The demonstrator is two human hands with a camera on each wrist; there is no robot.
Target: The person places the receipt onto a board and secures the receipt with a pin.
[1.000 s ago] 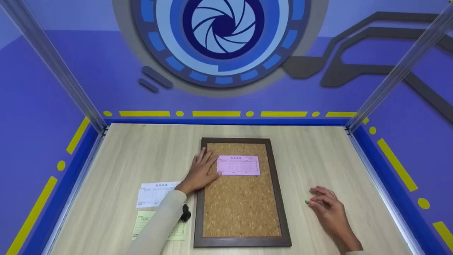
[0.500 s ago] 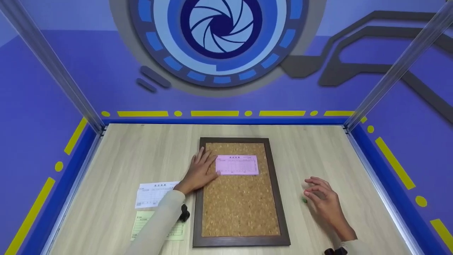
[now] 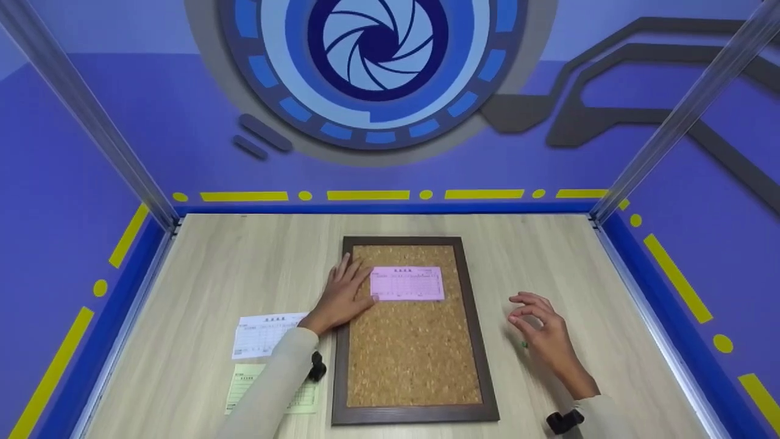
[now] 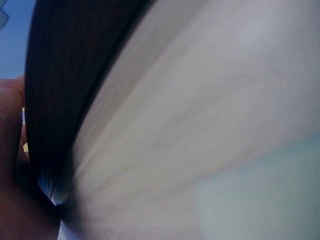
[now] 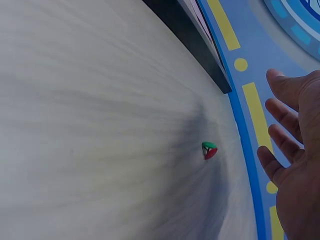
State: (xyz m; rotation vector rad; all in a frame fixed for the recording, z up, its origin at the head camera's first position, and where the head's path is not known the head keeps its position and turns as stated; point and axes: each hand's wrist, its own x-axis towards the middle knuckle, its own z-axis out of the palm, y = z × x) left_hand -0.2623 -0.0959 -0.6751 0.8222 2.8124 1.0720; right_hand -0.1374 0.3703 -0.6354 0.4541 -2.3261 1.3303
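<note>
In the head view, my left hand (image 3: 344, 296) lies spread over the left side of a dark-framed cork board (image 3: 414, 360). Its fingertips and thumb rest at the left edge of a pink paper slip (image 3: 407, 283) on the cork. My right hand (image 3: 545, 332) hovers over the table right of the board, thumb and forefinger tips brought close together. Whether something small sits between them is hidden. Below that hand lies a small green piece (image 3: 524, 345); the right wrist view shows a green and red pair, like pushpins (image 5: 209, 150), on the tabletop, apart from the fingers.
Left of the board lie a white slip (image 3: 265, 335) and a green slip (image 3: 244, 390), both partly covered by the left forearm. Blue patterned walls (image 3: 390, 171) enclose the wooden table (image 3: 268, 256) at the back and sides.
My right hand has moved left and farther from me, away from the small green piece, which stays on the table. The left hand keeps its place on the board.
</note>
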